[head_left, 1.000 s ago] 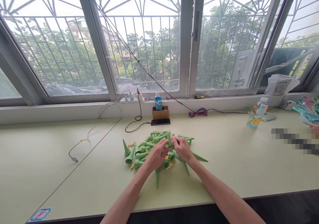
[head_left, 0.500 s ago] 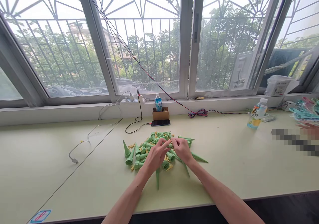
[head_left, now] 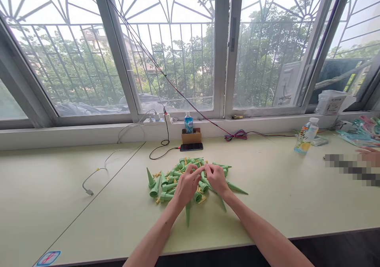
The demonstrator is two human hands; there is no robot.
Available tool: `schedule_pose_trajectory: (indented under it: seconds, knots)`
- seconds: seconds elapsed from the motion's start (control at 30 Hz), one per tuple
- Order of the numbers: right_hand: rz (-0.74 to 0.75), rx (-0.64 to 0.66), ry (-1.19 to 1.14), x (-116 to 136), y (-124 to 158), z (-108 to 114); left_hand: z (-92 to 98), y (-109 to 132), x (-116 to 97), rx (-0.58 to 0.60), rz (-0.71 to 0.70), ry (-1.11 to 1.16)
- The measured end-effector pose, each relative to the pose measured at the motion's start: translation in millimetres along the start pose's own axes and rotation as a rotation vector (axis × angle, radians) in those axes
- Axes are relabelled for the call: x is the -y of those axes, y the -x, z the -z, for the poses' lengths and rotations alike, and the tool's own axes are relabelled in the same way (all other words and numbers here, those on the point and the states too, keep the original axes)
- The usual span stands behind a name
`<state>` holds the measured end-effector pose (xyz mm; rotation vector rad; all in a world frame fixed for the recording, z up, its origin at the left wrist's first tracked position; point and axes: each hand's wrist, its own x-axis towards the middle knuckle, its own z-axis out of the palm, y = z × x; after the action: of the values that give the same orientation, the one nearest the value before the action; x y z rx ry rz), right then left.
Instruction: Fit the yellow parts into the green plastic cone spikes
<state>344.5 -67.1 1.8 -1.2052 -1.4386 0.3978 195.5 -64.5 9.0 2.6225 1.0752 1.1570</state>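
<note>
1. Both hands meet over the spike pile [head_left: 166, 182]: left hand [head_left: 186, 186] and right hand [head_left: 216, 178], fingers curled tight, pinch one green spike [head_left: 202, 176] between them.
2. Pile sits mid-table, well back from the front edge.
3. Loads of bare table [head_left: 282, 195] either side; grey cable [head_left: 97, 171] far left, drink bottle [head_left: 305, 138] far right.
4. Phone [head_left: 191, 146] lies just behind the pile.

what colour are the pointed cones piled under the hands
The cones are green; head view.
</note>
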Motion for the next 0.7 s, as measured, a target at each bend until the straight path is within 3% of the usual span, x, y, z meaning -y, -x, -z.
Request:
schedule_pose_trajectory:
  seconds: [0.23, 0.7]
  knots:
    - [-0.024, -0.080, -0.029, 5.5, -0.7, 3.8, -5.1, -4.3, -6.5, -0.120, 0.249, 0.258]
    - [0.091, 0.024, -0.118, 1.9, 3.8, 0.8, -3.9, -6.7, -2.4, 0.008, 0.277, 0.387]
